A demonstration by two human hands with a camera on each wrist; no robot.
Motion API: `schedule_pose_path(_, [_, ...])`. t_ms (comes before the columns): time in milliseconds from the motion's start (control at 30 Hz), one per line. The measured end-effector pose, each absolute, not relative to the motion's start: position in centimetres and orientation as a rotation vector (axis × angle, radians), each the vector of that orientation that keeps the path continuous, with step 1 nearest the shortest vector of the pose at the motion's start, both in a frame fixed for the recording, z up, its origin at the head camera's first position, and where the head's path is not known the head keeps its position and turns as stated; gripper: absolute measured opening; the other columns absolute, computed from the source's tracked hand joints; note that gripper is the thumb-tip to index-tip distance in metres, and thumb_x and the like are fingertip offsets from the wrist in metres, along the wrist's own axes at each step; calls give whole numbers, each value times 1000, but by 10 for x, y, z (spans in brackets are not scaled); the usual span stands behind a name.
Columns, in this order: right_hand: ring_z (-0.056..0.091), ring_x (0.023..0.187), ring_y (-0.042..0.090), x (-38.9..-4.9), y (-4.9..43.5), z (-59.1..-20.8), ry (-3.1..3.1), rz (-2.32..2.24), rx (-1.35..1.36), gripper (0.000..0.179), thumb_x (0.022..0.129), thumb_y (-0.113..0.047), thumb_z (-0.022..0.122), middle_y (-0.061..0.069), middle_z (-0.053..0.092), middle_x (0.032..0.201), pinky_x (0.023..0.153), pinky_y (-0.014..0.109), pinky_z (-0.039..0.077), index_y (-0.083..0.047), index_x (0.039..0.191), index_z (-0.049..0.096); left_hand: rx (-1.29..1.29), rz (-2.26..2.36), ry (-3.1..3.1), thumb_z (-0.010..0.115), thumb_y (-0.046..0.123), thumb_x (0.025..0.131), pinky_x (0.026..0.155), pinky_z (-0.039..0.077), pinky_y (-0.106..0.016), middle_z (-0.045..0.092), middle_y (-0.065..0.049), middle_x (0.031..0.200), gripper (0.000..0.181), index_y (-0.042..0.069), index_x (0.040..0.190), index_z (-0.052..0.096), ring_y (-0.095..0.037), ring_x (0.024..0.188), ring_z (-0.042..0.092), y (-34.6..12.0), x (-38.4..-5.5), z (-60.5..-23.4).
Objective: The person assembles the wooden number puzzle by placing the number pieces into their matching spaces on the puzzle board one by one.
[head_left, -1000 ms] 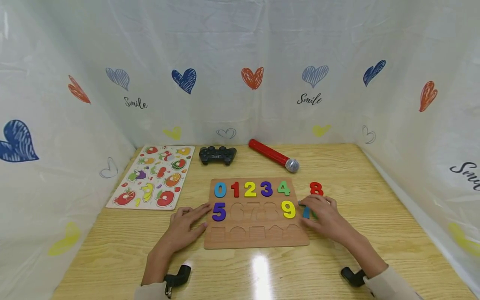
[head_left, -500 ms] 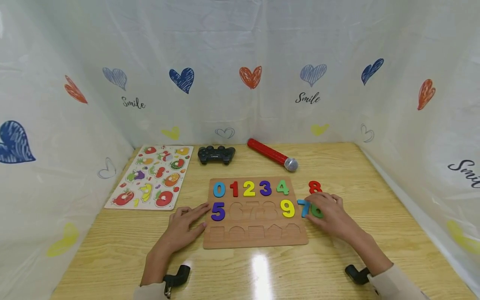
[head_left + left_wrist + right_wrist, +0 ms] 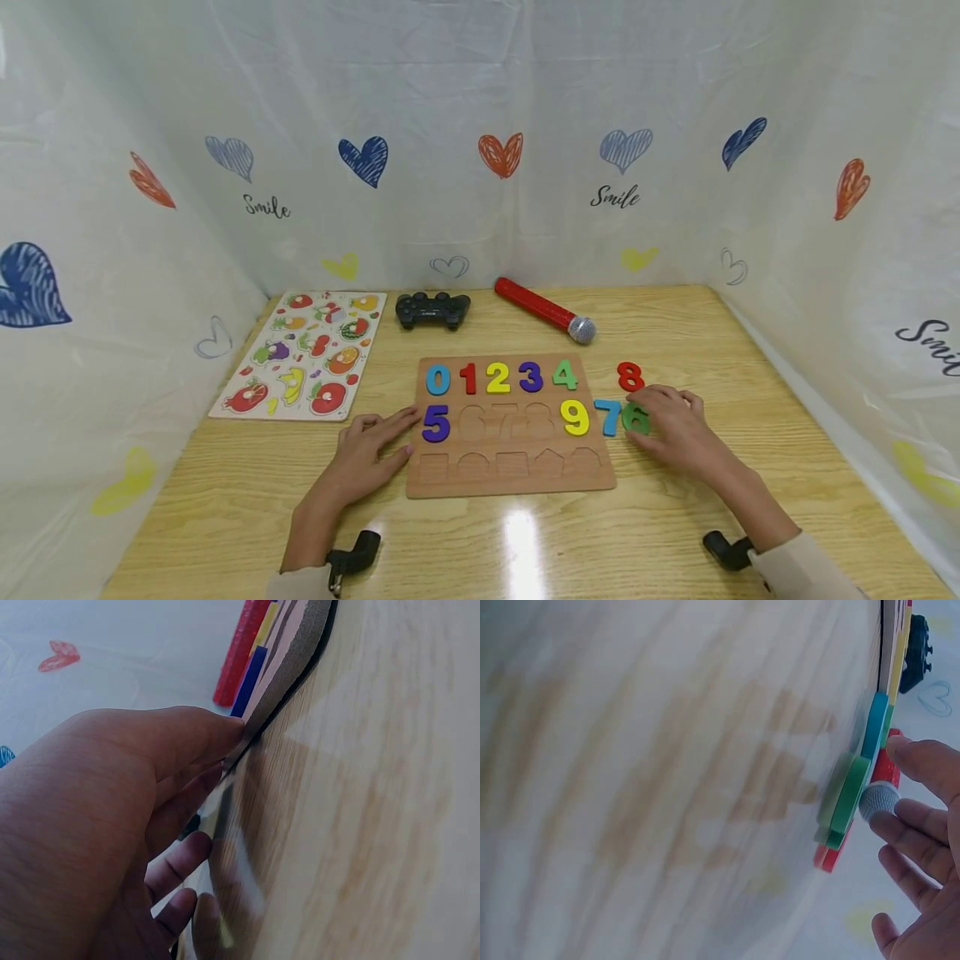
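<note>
A wooden number board [image 3: 480, 483] lies in the middle of the table, with the digits 0 to 5 and a yellow 9 [image 3: 575, 417] in its slots. My left hand [image 3: 365, 457] rests its fingertips against the board's left edge, beside the purple 5 [image 3: 436, 423]; the left wrist view shows its fingers loosely bent. Over the green 6 [image 3: 635, 418], right of the board, hovers my right hand [image 3: 678, 433]. In the right wrist view its relaxed fingers [image 3: 915, 836] look apart from the green 6 [image 3: 849, 796]. A blue 7 [image 3: 609, 417] sits between board and 6.
A red 8 [image 3: 630, 377] lies just beyond the right hand. Toward the back are a red microphone [image 3: 536, 305] and a black game controller [image 3: 432, 310]. A fruit puzzle board [image 3: 300, 354] lies at the left. Printed white curtains surround the table.
My right hand has moved right, from over the blue 7 to the green 6, leaving the 7 uncovered beside the board. My left hand has stayed at the board's edge.
</note>
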State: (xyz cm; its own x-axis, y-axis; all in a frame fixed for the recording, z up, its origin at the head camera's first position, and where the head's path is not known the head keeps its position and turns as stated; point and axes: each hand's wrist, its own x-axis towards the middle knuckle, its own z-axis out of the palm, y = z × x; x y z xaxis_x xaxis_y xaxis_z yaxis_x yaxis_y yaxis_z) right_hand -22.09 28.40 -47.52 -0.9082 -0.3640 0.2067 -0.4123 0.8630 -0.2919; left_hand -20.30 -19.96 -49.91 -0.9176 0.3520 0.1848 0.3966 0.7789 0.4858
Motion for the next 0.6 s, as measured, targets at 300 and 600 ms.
schedule_pose_path(300, [45, 123, 39, -223, 295, -481, -2850, 507, 605, 53, 82, -24, 84, 16, 64, 122, 95, 64, 21, -2, 126, 64, -602, -822, -2900, 64, 32, 97, 92, 26, -54, 48, 4, 152, 51, 22, 147, 55, -25, 112, 41, -200, -203, -500])
schedule_pose_path(600, [46, 122, 39, -227, 301, -486, -2892, 503, 543, 55, 82, -30, 84, 18, 64, 122, 96, 66, 21, -2, 126, 64, -588, -814, -2915, 64, 33, 98, 90, 26, -52, 47, 4, 153, 52, 24, 147, 54, -26, 110, 40, -200, -204, -500])
